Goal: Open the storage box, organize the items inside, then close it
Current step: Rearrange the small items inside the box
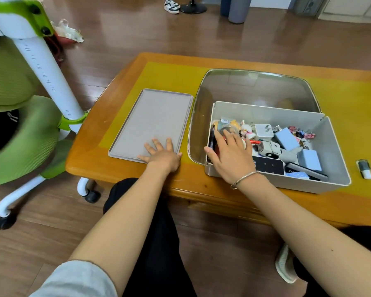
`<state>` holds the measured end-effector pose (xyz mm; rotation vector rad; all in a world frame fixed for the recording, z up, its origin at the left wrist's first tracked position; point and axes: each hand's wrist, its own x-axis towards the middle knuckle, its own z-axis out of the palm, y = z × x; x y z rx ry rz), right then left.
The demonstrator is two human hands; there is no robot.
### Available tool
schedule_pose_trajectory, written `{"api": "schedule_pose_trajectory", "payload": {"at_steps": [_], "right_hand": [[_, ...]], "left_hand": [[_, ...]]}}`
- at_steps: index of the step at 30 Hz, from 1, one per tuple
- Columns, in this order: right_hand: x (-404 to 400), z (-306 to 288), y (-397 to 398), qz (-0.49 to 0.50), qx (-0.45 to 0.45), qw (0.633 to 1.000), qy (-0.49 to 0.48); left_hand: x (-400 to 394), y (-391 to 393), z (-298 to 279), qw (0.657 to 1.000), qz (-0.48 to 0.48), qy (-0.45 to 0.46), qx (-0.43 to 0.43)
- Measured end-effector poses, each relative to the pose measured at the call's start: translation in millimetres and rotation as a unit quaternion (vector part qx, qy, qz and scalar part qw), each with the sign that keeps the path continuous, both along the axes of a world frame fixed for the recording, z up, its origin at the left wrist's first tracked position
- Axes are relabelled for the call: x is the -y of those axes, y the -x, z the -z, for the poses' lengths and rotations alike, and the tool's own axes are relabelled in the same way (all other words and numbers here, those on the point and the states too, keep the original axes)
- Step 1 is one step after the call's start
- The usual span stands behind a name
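Grey plastic forms the storage box [334,146], which stands open on the right half of the wooden bench [120,168], on a yellow mat [169,78]. Its clear smoky lid [255,88] tilts back behind it. Inside lies a loose jumble: a white plug adapter [263,130], pale blue blocks [286,139], a small white rabbit figure [247,130], coloured binder clips [304,133], a black card-like device [270,166] with faint white marks too small to read, and a patterned blue packet [300,175]. The right hand [231,155], with a thin bracelet [244,179] at the wrist, reaches into the box's left end with fingers spread and relaxed over the items; whether it has hold of anything I cannot tell. Left of the box, a flat grey tray [154,118] lies on the mat, holding nothing but the left hand [163,155], which presses flat on its near edge with fingers straight and splayed. A small black and white object [365,169] lies on the bench to the right of the box, apart from it. No writing can be read anywhere.
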<state>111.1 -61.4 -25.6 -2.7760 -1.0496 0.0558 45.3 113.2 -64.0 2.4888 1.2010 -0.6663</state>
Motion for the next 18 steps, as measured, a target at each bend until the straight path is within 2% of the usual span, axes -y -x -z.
{"api": "schedule_pose_trajectory", "payload": {"at_steps": [8,14,18], "right_hand": [[38,2,-7,0.017,-0.005,1.0,0.015],[79,-4,-28,0.055,0.006,0.998,0.012],[102,-6,-41,0.081,0.019,0.997,0.001]], "left_hand": [[13,18,-3,1.0,0.01,0.002,-0.015],[11,23,-4,1.0,0.014,0.008,-0.002],[12,22,-6,1.0,0.011,-0.019,0.018]]}}
